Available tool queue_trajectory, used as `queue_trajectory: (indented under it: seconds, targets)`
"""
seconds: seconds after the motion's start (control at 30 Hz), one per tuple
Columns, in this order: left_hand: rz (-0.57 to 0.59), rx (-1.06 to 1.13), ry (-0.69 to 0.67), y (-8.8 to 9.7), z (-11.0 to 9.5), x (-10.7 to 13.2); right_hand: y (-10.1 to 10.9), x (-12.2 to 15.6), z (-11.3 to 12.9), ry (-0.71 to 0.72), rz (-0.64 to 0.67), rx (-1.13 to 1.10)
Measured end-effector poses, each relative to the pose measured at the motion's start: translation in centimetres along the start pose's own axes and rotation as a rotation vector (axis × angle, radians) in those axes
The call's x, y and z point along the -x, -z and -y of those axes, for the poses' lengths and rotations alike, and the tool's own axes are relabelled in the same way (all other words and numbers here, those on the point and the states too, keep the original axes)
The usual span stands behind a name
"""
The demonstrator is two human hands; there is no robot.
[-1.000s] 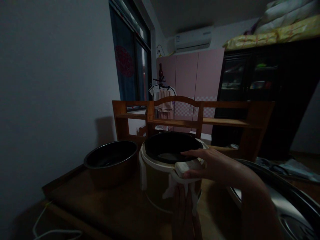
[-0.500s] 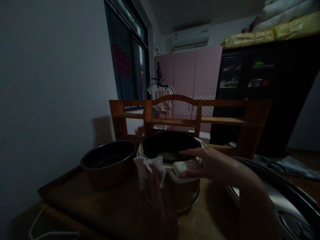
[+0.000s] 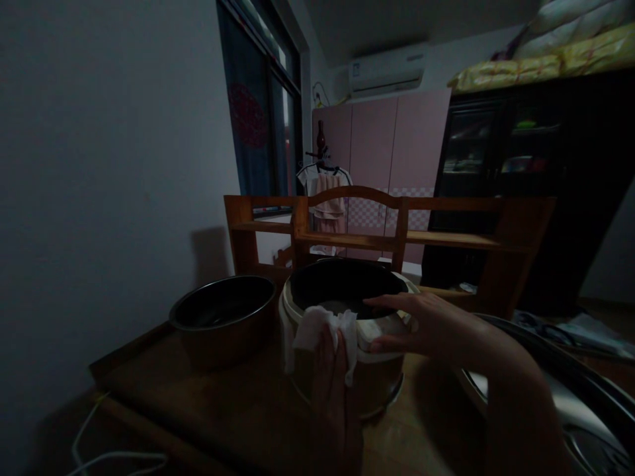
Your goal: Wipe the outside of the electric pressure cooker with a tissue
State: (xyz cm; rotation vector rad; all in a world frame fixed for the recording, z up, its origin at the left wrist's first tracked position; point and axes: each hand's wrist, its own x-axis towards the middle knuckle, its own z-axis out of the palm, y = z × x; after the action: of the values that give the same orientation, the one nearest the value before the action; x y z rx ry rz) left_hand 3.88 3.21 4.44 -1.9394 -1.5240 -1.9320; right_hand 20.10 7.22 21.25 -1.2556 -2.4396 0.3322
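Observation:
A pale rice cooker body [image 3: 380, 380] stands on the wooden desk, its dark round opening facing up. My left hand [image 3: 331, 387] holds a crumpled white cloth [image 3: 312, 328] against the front of the cooker just below the rim, fingers pressed together on it. My right hand [image 3: 426, 320] grips the whitish block [image 3: 384, 328] at the cooker's front rim, thumb outside and fingers reaching over the opening. To the left sits a dark inner pot [image 3: 223, 340], separate from the cooker.
At the right edge lies a large round lid-like piece [image 3: 530, 390] with a shiny inner face. A wooden shelf rack [image 3: 347, 241] rises behind the cooker. A white cord [image 3: 119, 456] runs at the lower left, beside the desk's edge. A wall [image 3: 114, 198] borders the left.
My left hand has slid the cloth rightward along the cooker's front, closer to the block. The right hand keeps its grip. The whole view has shifted slightly.

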Motion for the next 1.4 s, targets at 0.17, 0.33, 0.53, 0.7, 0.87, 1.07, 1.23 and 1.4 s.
queue_trajectory:
  seconds: [0.17,0.33,0.53,0.7,0.87,1.07,1.23,1.4]
  targets:
    - [0.065,-0.07,-0.128,0.8,1.5,0.6,-0.1,0.0,0.1,0.002,-0.012,0.008]
    - [0.127,-0.06,-0.159,1.4,3.2,1.4,-0.1,0.0,0.3,-0.026,-0.015,0.008]
    - [-0.004,-0.017,0.163,2.3,4.3,1.8,-0.2,0.2,0.1,-0.04,-0.029,0.01]
    - [-0.005,0.006,0.168,3.4,4.4,1.8,-0.2,0.2,-0.1,-0.041,-0.029,-0.012]
    - [0.011,0.01,0.156,3.6,3.7,2.3,-0.3,0.1,-0.2,-0.03,-0.031,-0.002]
    - [0.008,-0.018,0.147,3.6,2.9,3.1,-0.3,0.2,-0.2,-0.046,-0.021,-0.017]
    - [0.007,-0.051,0.127,3.8,2.9,3.5,-0.1,0.2,0.1,-0.028,-0.016,-0.033]
    - [0.01,-0.099,0.126,3.7,3.7,4.6,-0.1,0.3,0.2,-0.043,-0.016,-0.024]
